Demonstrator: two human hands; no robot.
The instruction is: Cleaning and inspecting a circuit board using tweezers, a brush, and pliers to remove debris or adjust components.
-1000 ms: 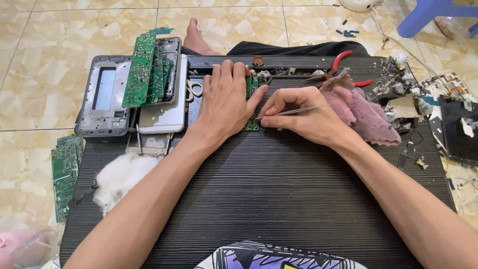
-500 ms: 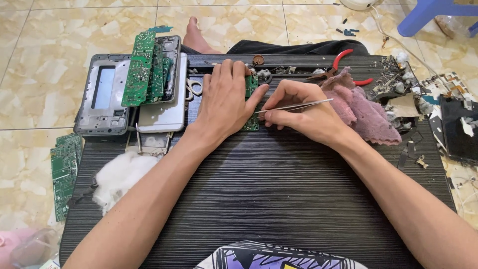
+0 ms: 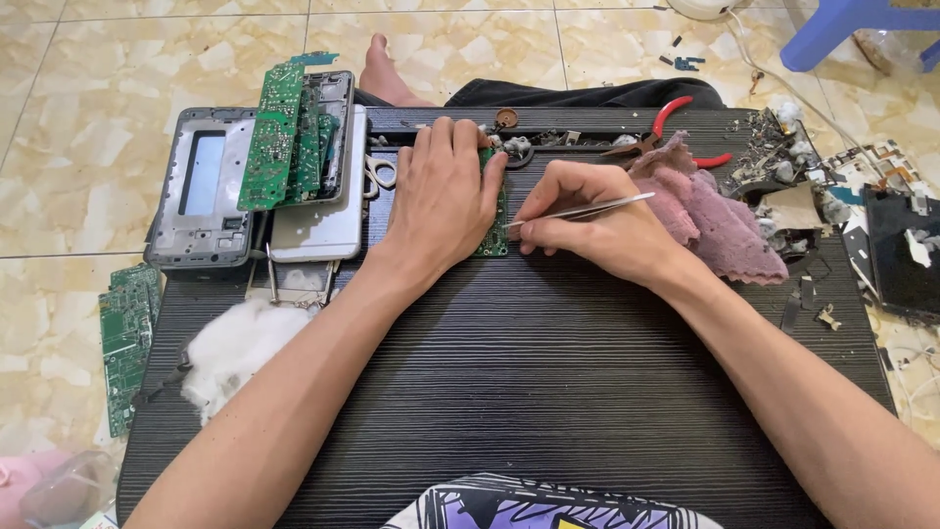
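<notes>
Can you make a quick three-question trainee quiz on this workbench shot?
1. True or false: the left hand lies flat on the small green circuit board.
2. What does the right hand hold?
A. red pliers
B. metal tweezers
C. scissors
3. Fill in: the white cotton wad lies near the table's ____ edge.

Key:
1. True; most of the board is hidden under the palm.
2. B; the tweezers are pinched in the fingers, while the red pliers lie behind the pink cloth.
3. Left, on the black table.
</notes>
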